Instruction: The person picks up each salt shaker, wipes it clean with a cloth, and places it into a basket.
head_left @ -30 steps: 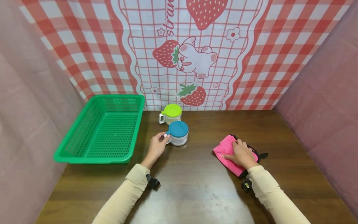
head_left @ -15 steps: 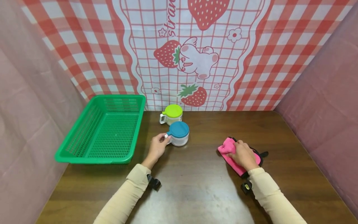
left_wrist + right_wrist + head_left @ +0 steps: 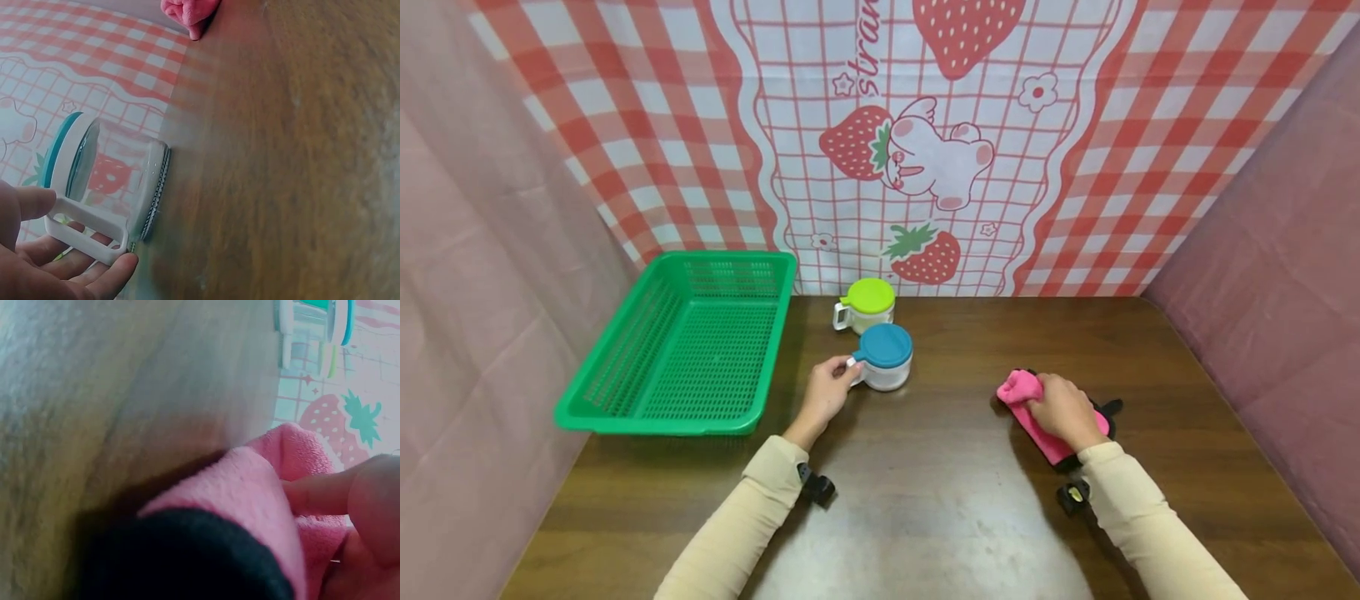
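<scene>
A clear jar (image 3: 886,377) with a blue lid and white handle stands upright on the table. My left hand (image 3: 827,391) pinches its handle (image 3: 87,231) between thumb and fingers. Right behind it is a similar jar with a lime-green lid (image 3: 871,296), its handle facing left. On the right, my right hand (image 3: 1066,412) grips a pink cloth (image 3: 1022,388) with black edging, which bunches up by the thumb. In the right wrist view the thumb presses into the folded pink fabric (image 3: 250,487); the fingertips are mostly hidden by the cloth.
A green perforated basket (image 3: 765,367) sits on the left side of the wooden table (image 3: 940,500). A red-and-white checked cloth (image 3: 1120,167) with strawberries hangs at the back. Pink curtains (image 3: 1270,275) border both sides.
The right hand's fingers have closed on the pink cloth, bunching its left part and drawing that edge rightward. The left hand keeps its hold on the blue-lidded jar's handle; the view shifts slightly.
</scene>
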`<control>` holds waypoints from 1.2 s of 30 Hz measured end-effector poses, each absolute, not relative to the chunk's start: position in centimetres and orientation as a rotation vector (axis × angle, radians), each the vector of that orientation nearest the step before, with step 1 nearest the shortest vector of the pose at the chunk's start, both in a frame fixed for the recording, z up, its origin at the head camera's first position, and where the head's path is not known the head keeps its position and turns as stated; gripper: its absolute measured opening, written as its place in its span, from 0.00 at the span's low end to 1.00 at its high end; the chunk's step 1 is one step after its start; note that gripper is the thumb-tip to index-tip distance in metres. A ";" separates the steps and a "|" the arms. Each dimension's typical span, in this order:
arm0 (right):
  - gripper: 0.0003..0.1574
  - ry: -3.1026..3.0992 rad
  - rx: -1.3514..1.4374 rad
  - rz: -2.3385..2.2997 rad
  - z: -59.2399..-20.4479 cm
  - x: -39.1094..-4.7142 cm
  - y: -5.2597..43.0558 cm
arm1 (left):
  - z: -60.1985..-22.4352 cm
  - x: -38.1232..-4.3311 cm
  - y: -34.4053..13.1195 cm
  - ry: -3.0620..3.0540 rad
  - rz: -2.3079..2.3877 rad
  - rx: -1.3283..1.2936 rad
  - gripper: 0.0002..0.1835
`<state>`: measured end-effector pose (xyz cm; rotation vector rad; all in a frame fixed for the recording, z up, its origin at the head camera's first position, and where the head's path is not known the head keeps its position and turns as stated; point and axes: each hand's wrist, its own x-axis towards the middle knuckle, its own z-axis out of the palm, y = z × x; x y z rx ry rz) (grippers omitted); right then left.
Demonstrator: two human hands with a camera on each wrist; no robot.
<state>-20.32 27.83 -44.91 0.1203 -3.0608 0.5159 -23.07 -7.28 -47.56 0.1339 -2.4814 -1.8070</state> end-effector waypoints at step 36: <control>0.20 -2.885 0.227 0.580 -43.5 -18.8 26.6 | -47.2 -22.1 -6.5 -2.475 -1.875 0.092 0.13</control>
